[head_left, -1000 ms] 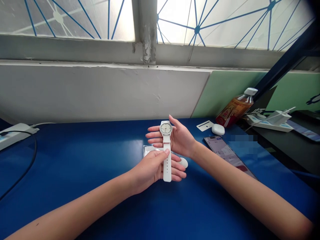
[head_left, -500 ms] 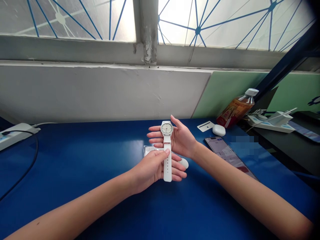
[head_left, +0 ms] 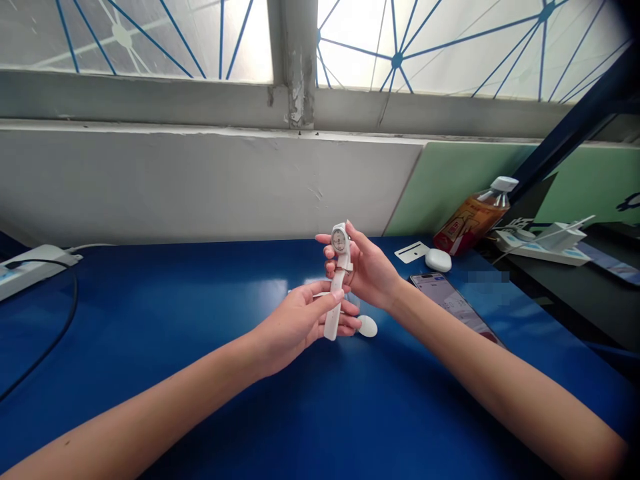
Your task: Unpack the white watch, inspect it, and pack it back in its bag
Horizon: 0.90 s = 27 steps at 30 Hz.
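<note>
A white wristwatch (head_left: 339, 240) with a round dial is held up over the blue table, its strap hanging down toward me. My left hand (head_left: 305, 317) pinches the lower strap between thumb and fingers. Around the watch case and the upper strap, my right hand (head_left: 367, 267) has its thumb at the right edge and its fingers curled behind. Just beyond my left fingertips, a white oval object (head_left: 367, 326) lies on the table. Part of a clear packet is hidden behind my left hand.
At the right are a phone (head_left: 450, 300), a white earbud case (head_left: 438, 260), a white card (head_left: 411, 252) and a tilted drink bottle (head_left: 473, 217). Power strips stand at the far left (head_left: 37, 267) and far right. A wall closes the table's back edge.
The watch has risen slightly and turned, its dial now angled to the left. My right hand's fingers, earlier stretched flat under it, have curled around it. My left hand keeps the strap.
</note>
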### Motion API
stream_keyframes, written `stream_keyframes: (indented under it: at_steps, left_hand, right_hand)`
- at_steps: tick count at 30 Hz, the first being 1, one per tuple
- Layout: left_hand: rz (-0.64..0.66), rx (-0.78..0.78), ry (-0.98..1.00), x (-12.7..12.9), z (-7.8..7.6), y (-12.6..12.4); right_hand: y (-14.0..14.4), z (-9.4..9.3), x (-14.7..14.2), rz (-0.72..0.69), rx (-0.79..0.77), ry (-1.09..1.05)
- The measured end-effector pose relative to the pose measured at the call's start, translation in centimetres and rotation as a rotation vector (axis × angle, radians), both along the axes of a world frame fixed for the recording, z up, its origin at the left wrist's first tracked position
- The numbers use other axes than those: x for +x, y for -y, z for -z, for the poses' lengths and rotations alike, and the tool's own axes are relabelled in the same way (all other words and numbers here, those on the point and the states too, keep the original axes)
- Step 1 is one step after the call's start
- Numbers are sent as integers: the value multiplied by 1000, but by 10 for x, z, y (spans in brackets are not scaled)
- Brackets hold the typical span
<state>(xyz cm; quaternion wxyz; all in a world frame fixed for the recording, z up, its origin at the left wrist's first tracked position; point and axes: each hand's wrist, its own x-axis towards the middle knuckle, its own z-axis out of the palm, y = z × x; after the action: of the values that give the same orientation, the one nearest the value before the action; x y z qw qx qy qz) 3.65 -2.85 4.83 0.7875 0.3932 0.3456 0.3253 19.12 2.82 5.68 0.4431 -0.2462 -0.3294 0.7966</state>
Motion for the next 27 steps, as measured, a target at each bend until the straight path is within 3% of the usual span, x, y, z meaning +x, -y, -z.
stream_keyframes:
  at_steps: [5, 13, 27]
  left_hand:
    - [44, -34, 33, 1, 1, 2]
    - [78, -68, 61, 0, 5, 2]
    - [114, -38, 76, 2, 13, 4]
  right_hand:
    - [2, 3, -4, 148, 71, 92]
    - [7, 5, -2, -193, 101, 44]
    - [6, -2, -2, -303, 32, -54]
